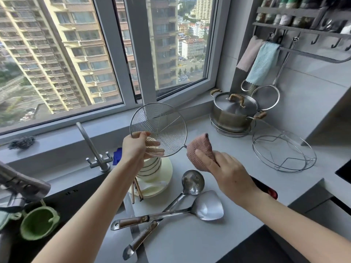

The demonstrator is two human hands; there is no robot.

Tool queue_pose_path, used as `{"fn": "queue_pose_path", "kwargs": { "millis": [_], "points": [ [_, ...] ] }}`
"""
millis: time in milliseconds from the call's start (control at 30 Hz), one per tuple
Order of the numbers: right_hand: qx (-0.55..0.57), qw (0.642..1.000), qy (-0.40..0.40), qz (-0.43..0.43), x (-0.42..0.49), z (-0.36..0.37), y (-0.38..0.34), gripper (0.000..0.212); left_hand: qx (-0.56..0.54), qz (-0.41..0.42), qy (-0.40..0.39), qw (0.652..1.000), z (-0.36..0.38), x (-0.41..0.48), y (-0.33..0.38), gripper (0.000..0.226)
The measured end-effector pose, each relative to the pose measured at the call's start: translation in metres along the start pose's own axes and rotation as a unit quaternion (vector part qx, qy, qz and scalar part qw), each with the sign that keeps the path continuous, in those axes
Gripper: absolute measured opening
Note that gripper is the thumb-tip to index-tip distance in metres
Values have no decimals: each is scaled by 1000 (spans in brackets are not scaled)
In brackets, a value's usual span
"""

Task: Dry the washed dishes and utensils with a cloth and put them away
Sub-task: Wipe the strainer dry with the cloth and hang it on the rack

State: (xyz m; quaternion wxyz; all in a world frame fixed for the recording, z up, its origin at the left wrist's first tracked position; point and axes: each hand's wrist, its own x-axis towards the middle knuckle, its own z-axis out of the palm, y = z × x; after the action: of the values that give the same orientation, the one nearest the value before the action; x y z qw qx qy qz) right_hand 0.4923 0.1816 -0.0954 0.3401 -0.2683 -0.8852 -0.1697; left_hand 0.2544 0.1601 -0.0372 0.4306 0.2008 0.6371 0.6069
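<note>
left hand [135, 149] pinched the wire skimmer [167, 120] at its rim, fingers showing through the mesh, basket upright above the counter [190, 240]. right hand [229, 175] curled round the pink cloth [200, 150], bunched on the skimmer's handle. grey counter below a window. ladle [192, 181] and spatula [208, 206] lay crossed near the front edge; lidded pot [234, 111] in the back right corner.

High-rise home kitchen: faucet [91, 147], lidded pot [234, 112], spice rack [302, 18].
</note>
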Motion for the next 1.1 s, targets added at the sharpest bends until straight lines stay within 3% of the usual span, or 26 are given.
{"fn": "queue_pose_path", "kwargs": {
  "millis": [133,167,233,300,367,467,600,733,833,900,933,1033,1100],
  "points": [
    [137,971,41,193,-14,-34,12,53,-11,-2,42,999,-7,8,-5,21],
    [129,967,28,217,-16,-43,15,50,-20,-2,46,999,-10,11,-4,22],
    [48,980,-54,186,-20,-45,19,54,-32,-2,32,999,-10,12,0,25],
    [45,966,-190,170,-20,-38,19,58,-20,4,12,1000,-4,11,6,25],
    [121,923,-284,228,-14,-34,21,55,-16,14,14,1000,2,10,10,26],
    [292,845,-305,328,-5,-41,32,49,-25,30,12,999,3,11,15,26],
    [466,720,-347,380,-2,-60,49,48,-36,22,-7,999,7,10,12,24],
    [600,602,-335,406,-19,-67,63,63,-55,17,-21,998,8,10,5,24],
    [637,562,-293,439,-32,-67,69,56,-49,0,-13,999,2,18,0,24],
    [621,576,-233,478,-43,-68,74,52,-41,-2,25,999,-9,27,0,24],
    [592,600,-196,500,-47,-69,77,52,-40,-2,47,998,-16,31,1,24],
    [433,715,-93,540,-40,-70,76,25,-21,6,55,998,-24,33,6,22],
    [350,794,-28,497,-17,-68,63,9,47,25,14,998,-15,24,6,18]
  ]
}}
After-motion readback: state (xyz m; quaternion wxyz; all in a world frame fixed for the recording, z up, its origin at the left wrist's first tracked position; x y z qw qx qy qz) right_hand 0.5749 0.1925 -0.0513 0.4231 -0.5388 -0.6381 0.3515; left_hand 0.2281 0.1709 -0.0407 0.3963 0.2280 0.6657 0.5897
